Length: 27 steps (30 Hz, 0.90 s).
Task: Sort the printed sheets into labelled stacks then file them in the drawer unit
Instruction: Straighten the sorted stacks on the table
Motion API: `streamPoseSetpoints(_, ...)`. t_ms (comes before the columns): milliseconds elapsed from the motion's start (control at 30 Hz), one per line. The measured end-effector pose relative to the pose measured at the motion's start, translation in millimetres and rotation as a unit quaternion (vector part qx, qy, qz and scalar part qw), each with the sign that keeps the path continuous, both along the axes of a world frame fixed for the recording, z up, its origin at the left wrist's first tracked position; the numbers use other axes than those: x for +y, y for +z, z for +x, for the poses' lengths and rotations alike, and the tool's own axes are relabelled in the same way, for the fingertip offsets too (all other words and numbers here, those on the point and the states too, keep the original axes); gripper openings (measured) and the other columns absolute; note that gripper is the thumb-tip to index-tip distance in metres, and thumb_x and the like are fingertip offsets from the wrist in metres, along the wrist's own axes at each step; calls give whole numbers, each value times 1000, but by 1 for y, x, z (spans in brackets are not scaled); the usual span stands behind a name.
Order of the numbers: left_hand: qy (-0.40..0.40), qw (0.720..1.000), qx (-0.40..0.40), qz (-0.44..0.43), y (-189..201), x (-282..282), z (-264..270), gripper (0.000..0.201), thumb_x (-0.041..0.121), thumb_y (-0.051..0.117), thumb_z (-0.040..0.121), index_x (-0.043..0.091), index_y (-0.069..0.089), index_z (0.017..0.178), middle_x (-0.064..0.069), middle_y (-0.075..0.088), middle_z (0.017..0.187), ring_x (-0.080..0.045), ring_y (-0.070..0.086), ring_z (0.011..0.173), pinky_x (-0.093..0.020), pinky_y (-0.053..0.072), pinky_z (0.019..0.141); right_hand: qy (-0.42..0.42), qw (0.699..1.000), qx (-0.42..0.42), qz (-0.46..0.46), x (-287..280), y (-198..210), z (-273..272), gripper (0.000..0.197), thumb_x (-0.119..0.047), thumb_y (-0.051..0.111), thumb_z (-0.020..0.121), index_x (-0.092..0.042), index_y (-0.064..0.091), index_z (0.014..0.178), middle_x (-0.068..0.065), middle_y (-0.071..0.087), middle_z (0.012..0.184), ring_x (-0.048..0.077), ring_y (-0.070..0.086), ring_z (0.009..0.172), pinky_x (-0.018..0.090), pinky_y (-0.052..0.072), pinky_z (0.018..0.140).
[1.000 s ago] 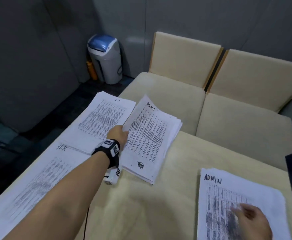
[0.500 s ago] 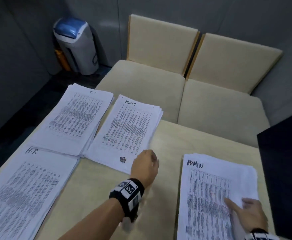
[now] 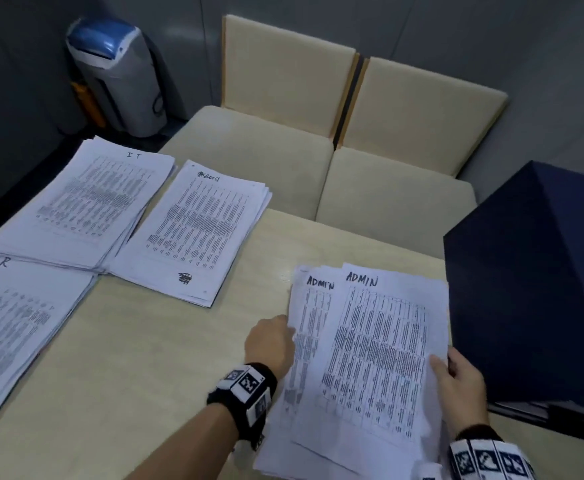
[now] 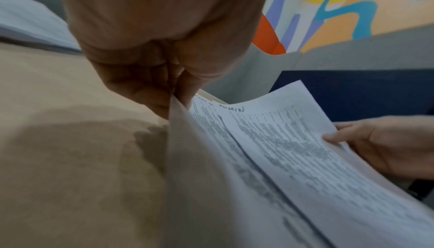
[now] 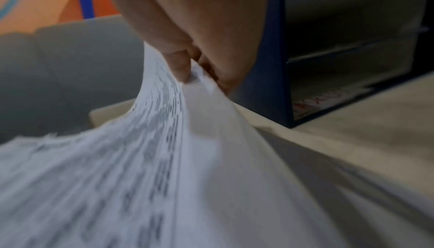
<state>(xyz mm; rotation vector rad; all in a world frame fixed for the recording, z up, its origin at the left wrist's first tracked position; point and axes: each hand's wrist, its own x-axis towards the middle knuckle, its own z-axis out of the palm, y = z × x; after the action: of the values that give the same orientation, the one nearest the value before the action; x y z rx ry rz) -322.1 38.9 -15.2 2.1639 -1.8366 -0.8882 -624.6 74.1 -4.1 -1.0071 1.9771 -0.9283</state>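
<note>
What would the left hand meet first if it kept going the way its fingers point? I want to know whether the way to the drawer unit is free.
The left hand already pinches the ADMIN stack; beyond likely lies the drawer unit.

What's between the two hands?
The ADMIN stack of printed sheets lies between them: the left hand pinches its left edge, the right hand its right edge. The head view shows this.

Bare table lies between paper stacks; drawer unit blocks right.
</note>
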Motion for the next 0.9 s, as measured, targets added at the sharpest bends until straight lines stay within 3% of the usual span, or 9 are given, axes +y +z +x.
streamPoseSetpoints(100, -65, 993, -98, -10, 11, -2, 1, 35, 27, 36, 105, 9, 65, 94, -9, 68, 94, -28, 65, 87, -33, 51, 73, -45, 983, -174, 40, 3, 9, -1, 30, 11, 57, 92, -9, 71, 110, 14, 77, 104, 36, 71, 99, 51, 52, 97)
streamPoseSetpoints(200, -93, 981, -168, -27, 24, -5, 1, 48, 41, 32, 105, 13, 63, 82, -5, 67, 88, -24, 65, 81, -30, 47, 67, -51, 964, -241, 95, -1, 15, -3, 26, 15, 59, 87, 4, 68, 109, 24, 75, 101, 42, 69, 98, 59, 50, 101)
streamPoseSetpoints(367, -112, 980, -154, -50, 27, -8, 3, 41, 40, 37, 104, 13, 61, 83, -9, 66, 87, -29, 64, 82, -31, 41, 64, -22, 972, -220, 82, -3, 14, 2, 16, 13, 62, 84, 4, 72, 93, 20, 76, 101, 30, 67, 100, 35, 50, 88)
streamPoseSetpoints(433, -107, 987, -106, -55, 24, -9, 4, 34, 31, 39, 104, 11, 61, 88, -9, 63, 84, -30, 62, 77, -33, 42, 63, -29, 965, -256, 56, -4, 14, 4, 22, 19, 54, 81, 8, 72, 83, 13, 79, 95, 22, 67, 103, 27, 45, 86)
streamPoseSetpoints(533, -59, 996, 44, -55, 20, -8, 10, 37, 18, 48, 100, 16, 44, 64, -2, 49, 61, -22, 47, 58, -31, 30, 54, -61, 940, -330, 64, -4, 13, 9, 26, 19, 43, 84, 7, 66, 84, 9, 78, 91, 16, 73, 91, 27, 47, 82)
streamPoseSetpoints(667, 41, 931, 360, -46, 31, 4, 13, 43, 12, 71, 90, 7, 40, 61, 1, 31, 58, -11, 29, 53, -22, 26, 51, -108, 933, -340, 49, -8, 1, 9, 28, 5, 62, 73, 6, 67, 100, 28, 66, 124, 35, 61, 112, 49, 40, 114)
streamPoseSetpoints(733, 94, 888, 449, -26, 37, 9, 11, 34, 3, 77, 83, 3, 47, 67, -3, 39, 60, -10, 36, 51, -15, 35, 51, -93, 928, -357, 51, -10, 6, 12, 31, 7, 62, 74, 9, 68, 105, 26, 70, 120, 34, 69, 102, 47, 51, 106)
streamPoseSetpoints(800, 127, 870, 477, -22, 38, 9, 12, 28, 6, 81, 79, -9, 58, 82, -10, 62, 72, -19, 59, 60, -20, 51, 60, -61, 934, -348, 57, -11, 11, 16, 25, 8, 59, 83, 6, 70, 105, 18, 76, 107, 27, 76, 92, 43, 61, 88)
streamPoseSetpoints(900, 171, 857, 485, -27, 34, 7, 13, 22, 18, 73, 89, 7, 70, 107, -3, 77, 99, -20, 74, 91, -34, 60, 80, -66, 951, -299, 41, -10, 15, 15, 25, 8, 64, 84, 4, 70, 108, 22, 75, 107, 34, 74, 94, 44, 56, 84)
